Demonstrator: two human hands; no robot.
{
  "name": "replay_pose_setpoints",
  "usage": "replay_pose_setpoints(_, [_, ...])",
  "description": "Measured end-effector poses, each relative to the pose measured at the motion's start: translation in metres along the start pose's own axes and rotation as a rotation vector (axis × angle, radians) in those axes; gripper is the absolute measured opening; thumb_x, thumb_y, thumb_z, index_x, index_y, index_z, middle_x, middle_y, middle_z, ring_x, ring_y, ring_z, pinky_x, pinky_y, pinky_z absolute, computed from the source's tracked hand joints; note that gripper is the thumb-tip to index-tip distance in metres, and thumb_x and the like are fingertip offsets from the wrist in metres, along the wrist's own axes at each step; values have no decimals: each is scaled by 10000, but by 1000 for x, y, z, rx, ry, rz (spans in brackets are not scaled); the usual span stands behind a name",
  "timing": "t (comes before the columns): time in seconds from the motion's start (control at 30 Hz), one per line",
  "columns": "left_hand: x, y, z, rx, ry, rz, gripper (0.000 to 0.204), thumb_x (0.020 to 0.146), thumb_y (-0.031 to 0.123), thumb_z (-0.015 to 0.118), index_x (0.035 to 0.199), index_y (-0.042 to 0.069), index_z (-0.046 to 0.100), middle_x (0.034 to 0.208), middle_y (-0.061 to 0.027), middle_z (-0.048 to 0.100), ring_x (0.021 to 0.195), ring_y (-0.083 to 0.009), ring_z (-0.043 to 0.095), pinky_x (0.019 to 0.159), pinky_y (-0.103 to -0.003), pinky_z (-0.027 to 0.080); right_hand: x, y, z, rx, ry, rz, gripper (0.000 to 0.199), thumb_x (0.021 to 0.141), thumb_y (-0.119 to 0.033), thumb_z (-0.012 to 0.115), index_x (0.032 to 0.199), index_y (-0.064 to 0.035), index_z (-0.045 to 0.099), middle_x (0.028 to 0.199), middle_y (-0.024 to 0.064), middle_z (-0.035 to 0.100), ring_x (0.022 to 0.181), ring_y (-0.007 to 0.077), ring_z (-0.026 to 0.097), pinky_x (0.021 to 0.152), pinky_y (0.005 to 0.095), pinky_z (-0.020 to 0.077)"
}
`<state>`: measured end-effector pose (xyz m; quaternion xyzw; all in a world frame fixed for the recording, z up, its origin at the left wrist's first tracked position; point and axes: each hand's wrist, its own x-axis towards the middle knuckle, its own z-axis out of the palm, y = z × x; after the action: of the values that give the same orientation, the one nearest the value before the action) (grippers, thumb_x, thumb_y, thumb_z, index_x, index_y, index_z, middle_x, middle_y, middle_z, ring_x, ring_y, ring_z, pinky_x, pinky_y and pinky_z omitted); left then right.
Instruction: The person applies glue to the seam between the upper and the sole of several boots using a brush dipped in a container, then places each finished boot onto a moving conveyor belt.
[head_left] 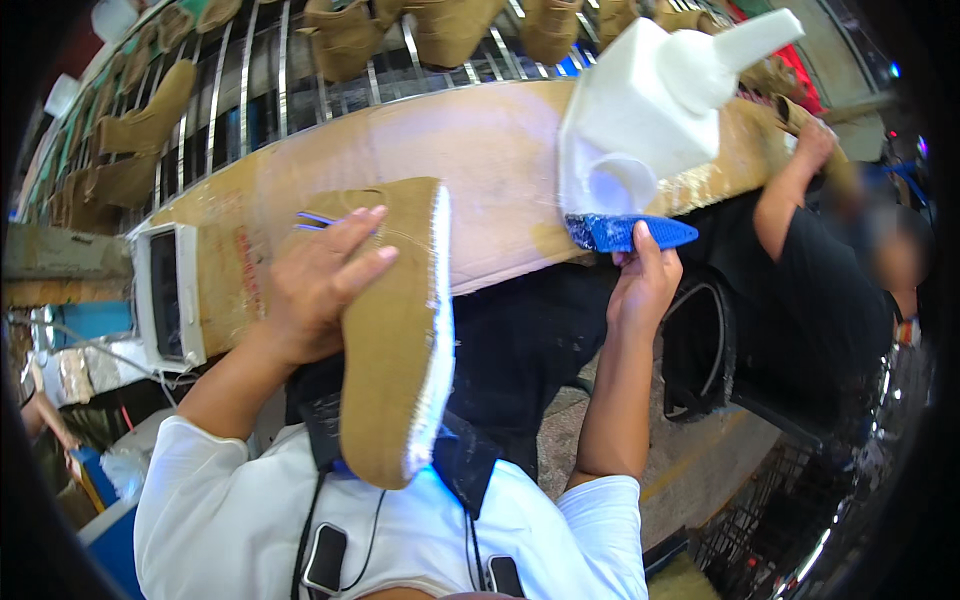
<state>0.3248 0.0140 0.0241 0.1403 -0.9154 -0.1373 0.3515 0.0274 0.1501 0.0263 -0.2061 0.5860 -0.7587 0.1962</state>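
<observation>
My left hand (325, 280) grips a tan shoe upper (395, 330). The upper lies on its side over my lap, and its bottom edge, coated white with whitish fuzz, faces right. Part of my hand's hold is hidden behind the upper. Between thumb and fingers, my right hand (645, 270) pinches a blue brush (630, 234). The brush's dark, wet-looking bristle end points left, right at the round mouth of a white plastic container (640, 110). From this view I cannot tell whether the bristles touch the container's rim.
A long cardboard-covered bench (490, 150) spans the front. Beyond it, several tan shoes (340, 40) stand on a metal-bar rack (245, 90). A white-framed box (172, 295) sits at the left. On the right, a co-worker in black (820, 270) handles a tan shoe.
</observation>
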Motion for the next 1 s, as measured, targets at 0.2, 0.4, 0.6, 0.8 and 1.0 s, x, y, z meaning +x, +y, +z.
replay_pose_setpoints(0.2, [-12, 5, 5, -22, -5, -24, 538, 666, 191, 758, 1161, 171, 549, 1244, -216, 550, 1091, -369, 587, 868, -401, 510, -46, 22, 60, 260, -139, 298, 114, 866, -132, 619, 884, -28, 576, 792, 44, 594, 665, 118, 541, 590, 247, 421])
replay_pose_setpoints(0.4, [-18, 5, 7, 1, 17, 0, 470, 710, 173, 718, 1150, 187, 554, 1231, -224, 554, 1064, -374, 600, 840, -389, 524, -28, 52, 100, 57, -127, 102, 109, 851, -119, 631, 808, -34, 579, 740, 30, 573, 634, 98, 512, 599, 240, 413])
replay_pose_setpoints(0.6, [-19, 4, 10, 32, 18, 13, 384, 762, 153, 672, 1124, 214, 561, 1203, -212, 576, 1047, -355, 612, 806, -370, 541, -39, 40, 96, 1, -172, 117, 83, 851, -78, 609, 834, 2, 595, 751, 38, 578, 643, 105, 515, 599, 244, 407])
replay_pose_setpoints(0.8, [-20, 4, 14, 47, 58, 25, 373, 756, 158, 689, 1101, 221, 563, 1190, -207, 583, 1028, -353, 618, 792, -358, 551, -68, 20, 85, -19, -176, 81, 89, 841, -48, 607, 884, 28, 592, 838, 37, 587, 748, 87, 519, 690, 244, 411])
replay_pose_setpoints(1.0, [-19, 4, 14, 43, 64, 22, 380, 755, 161, 690, 1107, 223, 559, 1182, -205, 587, 1022, -353, 620, 791, -359, 552, -81, 11, 75, 1, -259, 52, 112, 847, -40, 585, 922, 42, 586, 859, 49, 588, 788, 98, 531, 768, 245, 424])
